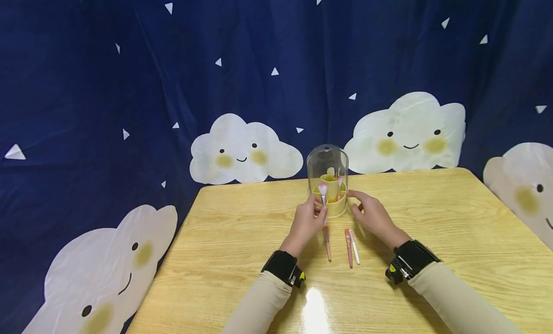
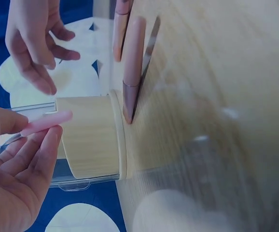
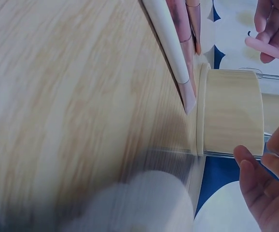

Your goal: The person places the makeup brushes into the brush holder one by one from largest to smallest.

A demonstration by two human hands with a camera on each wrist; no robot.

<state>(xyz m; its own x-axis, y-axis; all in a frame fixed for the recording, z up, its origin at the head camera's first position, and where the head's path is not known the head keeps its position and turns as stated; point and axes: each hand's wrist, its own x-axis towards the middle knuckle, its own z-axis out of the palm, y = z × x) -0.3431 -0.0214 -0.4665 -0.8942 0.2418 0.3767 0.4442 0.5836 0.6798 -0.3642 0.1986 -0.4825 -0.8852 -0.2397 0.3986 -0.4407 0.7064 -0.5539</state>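
My left hand (image 1: 306,221) pinches a makeup brush (image 1: 322,190) by its pink handle (image 2: 48,123). The brush stands upright, its pink-and-white bristles up, in front of a cream brush holder (image 1: 336,210) with a clear domed cover (image 1: 327,156). Inside the holder, another brush (image 1: 340,183) with pink bristles leans beside the middle cup (image 1: 329,178). My right hand (image 1: 375,218) is at the holder's right side, fingers loosely bent and nothing in them. Its fingertips (image 3: 242,153) are right at the holder's wall.
On the wooden table (image 1: 242,228), in front of the holder, lie a brown-pink brush (image 1: 327,245), a pink brush (image 1: 348,247) and a white-handled brush (image 1: 354,247). A dark blue curtain (image 1: 259,36) with cloud faces hangs behind the table's far edge.
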